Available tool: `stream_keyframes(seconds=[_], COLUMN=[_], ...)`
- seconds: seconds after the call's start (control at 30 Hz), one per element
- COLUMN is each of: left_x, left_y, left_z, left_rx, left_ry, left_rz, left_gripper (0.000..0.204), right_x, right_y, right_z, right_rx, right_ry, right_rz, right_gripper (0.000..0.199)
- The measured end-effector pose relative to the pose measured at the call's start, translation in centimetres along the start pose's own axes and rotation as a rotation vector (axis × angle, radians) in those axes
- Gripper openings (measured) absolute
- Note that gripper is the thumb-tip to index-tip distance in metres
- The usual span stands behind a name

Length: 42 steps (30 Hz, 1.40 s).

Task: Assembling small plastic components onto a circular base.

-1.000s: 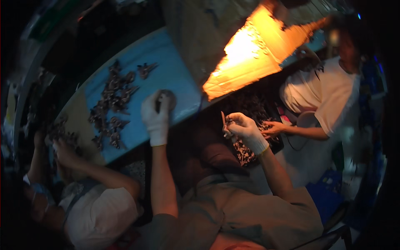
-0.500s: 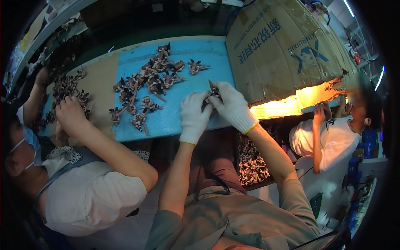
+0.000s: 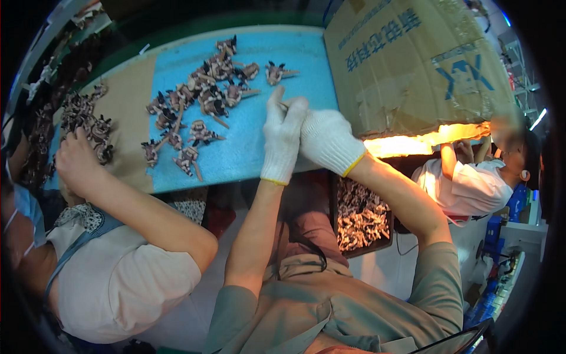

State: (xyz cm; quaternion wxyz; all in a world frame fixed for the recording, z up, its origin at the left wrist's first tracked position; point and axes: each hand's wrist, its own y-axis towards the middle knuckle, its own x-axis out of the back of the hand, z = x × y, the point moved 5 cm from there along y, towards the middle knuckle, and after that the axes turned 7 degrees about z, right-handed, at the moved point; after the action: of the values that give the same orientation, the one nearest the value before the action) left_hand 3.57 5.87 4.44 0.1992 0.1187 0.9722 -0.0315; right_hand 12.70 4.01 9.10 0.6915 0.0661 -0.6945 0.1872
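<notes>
Both my hands wear white knitted gloves with yellow cuffs and meet above the front of a blue mat (image 3: 295, 50). My left hand (image 3: 283, 133) is closed, fingers pointing up and bent over at the tips. Pressed against its side, my right hand (image 3: 331, 140) is curled with its back toward me. The small brown figurine seen between them a moment earlier is hidden by the gloves now. A loose pile of similar figurines (image 3: 211, 101), brown and black with pointed parts, lies left of my hands. One separate figurine (image 3: 275, 74) rests just beyond my fingertips.
A large cardboard box (image 3: 413, 76) stands at right, bright orange light (image 3: 401, 146) glowing under its lower edge. Below the table is a dark bin (image 3: 370, 250) of small parts. At left, a co-worker's hand (image 3: 76, 156) reaches into more figurines; another person (image 3: 469, 187) sits at far right.
My hands have drawn closer together and turned, so the figurine between them no longer shows. The whole view has shifted slightly. The co-worker's hand at left has lowered a little.
</notes>
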Motion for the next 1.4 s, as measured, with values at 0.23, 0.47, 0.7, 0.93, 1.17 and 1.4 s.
stream_keyframes(seconds=[0.23,0.47,0.7,0.93,1.17,1.4], left_x=[2.5,0.7,2.9,1.1,1.7,-2.6], left_y=[1.4,0.2,1.6,1.6,-4.5,-8.0], left_z=[4.4,1.8,4.6,2.3,-1.8,-4.6], left_rx=[-0.006,0.008,0.107,0.099,0.328,-0.107], left_ry=[-0.042,-0.145,-0.199,0.123,0.047,0.473], left_rz=[-0.008,0.063,-0.113,-0.095,0.107,0.162], left_gripper=[0.063,0.052,0.054,0.054,0.047,0.025], right_x=[-2.1,-0.2,-0.2,-1.0,0.1,-1.6], right_y=[1.3,-0.4,1.2,1.1,-3.0,-6.2], right_z=[0.7,1.7,1.3,-0.7,-2.2,-3.4], right_rx=[0.005,-0.228,0.042,-0.082,-0.087,-0.297], right_ry=[-0.075,0.022,-0.043,0.194,0.971,1.549], right_rz=[0.080,-0.051,-0.035,-0.073,-0.185,-0.159], right_gripper=[0.025,0.020,0.019,0.029,0.055,0.044])
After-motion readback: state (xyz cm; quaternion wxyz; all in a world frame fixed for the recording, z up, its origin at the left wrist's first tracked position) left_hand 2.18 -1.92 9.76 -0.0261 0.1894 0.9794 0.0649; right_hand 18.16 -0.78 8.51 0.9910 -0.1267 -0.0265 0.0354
